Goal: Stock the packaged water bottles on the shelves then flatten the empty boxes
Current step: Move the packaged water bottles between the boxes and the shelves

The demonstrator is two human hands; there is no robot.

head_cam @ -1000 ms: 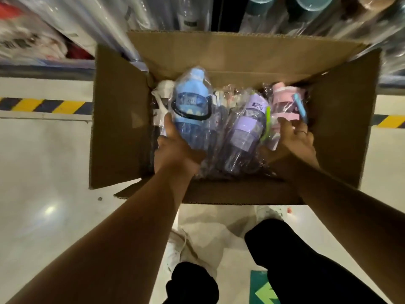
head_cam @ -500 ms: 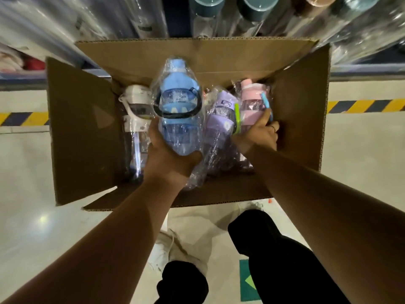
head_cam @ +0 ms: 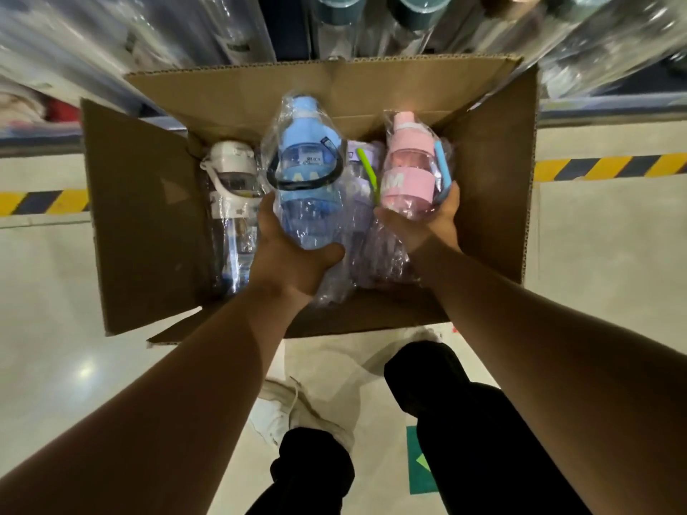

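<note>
In the head view, the blue bottle [head_cam: 305,169] and the pink bottle [head_cam: 409,172] are held over the open cardboard box [head_cam: 148,224], which sits on the floor below the shelves [head_cam: 334,24]. Each is sealed in a loose clear bag. They look empty and light, stiff in the body but slippery in the film, so the firm lower barrel is the best place to grip. The left hand [head_cam: 293,250] curls round the blue bottle's base and the right hand [head_cam: 427,224] cups the pink one's lower half, while a white bottle [head_cam: 232,180] and a purple bottle [head_cam: 362,202] lie in the box.
</note>
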